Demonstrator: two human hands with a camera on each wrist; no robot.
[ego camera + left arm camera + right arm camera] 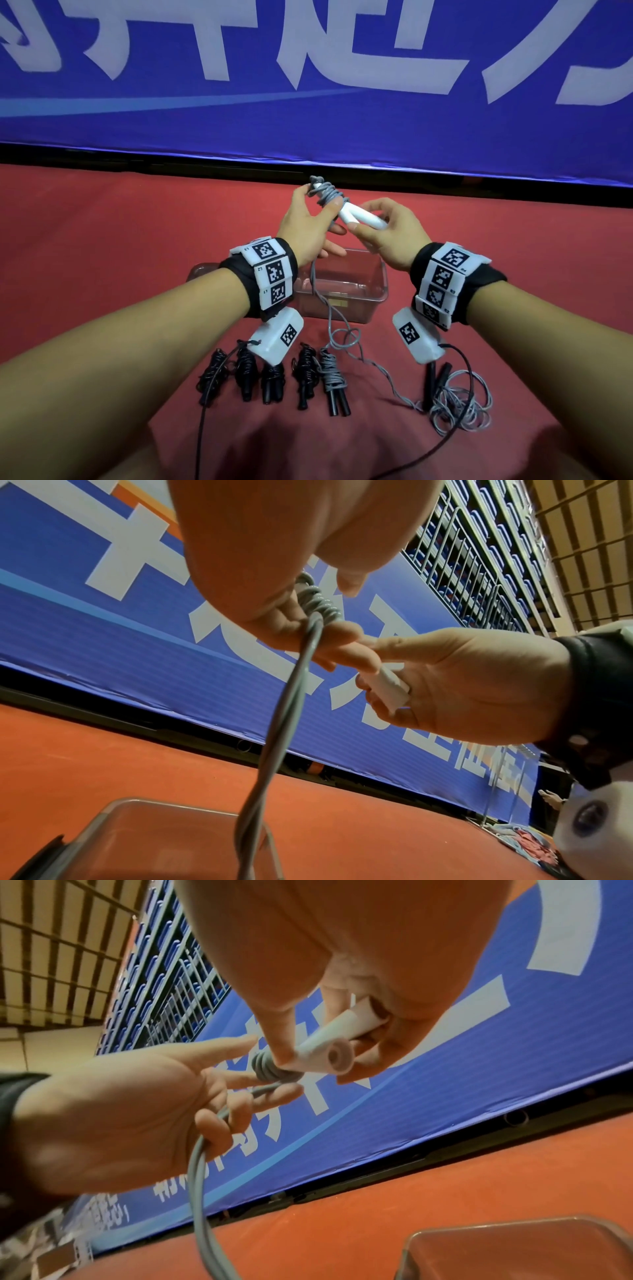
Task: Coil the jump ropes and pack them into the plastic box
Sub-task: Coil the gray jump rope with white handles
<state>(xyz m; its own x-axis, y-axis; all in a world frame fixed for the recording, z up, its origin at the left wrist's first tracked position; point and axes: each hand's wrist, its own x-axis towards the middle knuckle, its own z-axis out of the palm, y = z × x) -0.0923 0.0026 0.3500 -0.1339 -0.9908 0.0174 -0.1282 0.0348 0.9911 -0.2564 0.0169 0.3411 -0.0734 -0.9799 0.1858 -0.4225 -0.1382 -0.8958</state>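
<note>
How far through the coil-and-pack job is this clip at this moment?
Done: five wound bundles lie in a row near the person, four black, one grey-corded. In hand: the right hand grips the white handles while the left hand winds the grey cord around them; much cord trails down. Left: a loose rope at right, and all packing, since the plastic box looks empty.

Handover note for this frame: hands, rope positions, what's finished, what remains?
Right hand grips the white handles. Left hand guides the grey cord round them; several turns are on and the tail hangs over the plastic box, which looks empty.
Done: five coiled ropes lie in front of the box.
Left: finish this wrap, coil the loose rope at right, pack everything.
</note>
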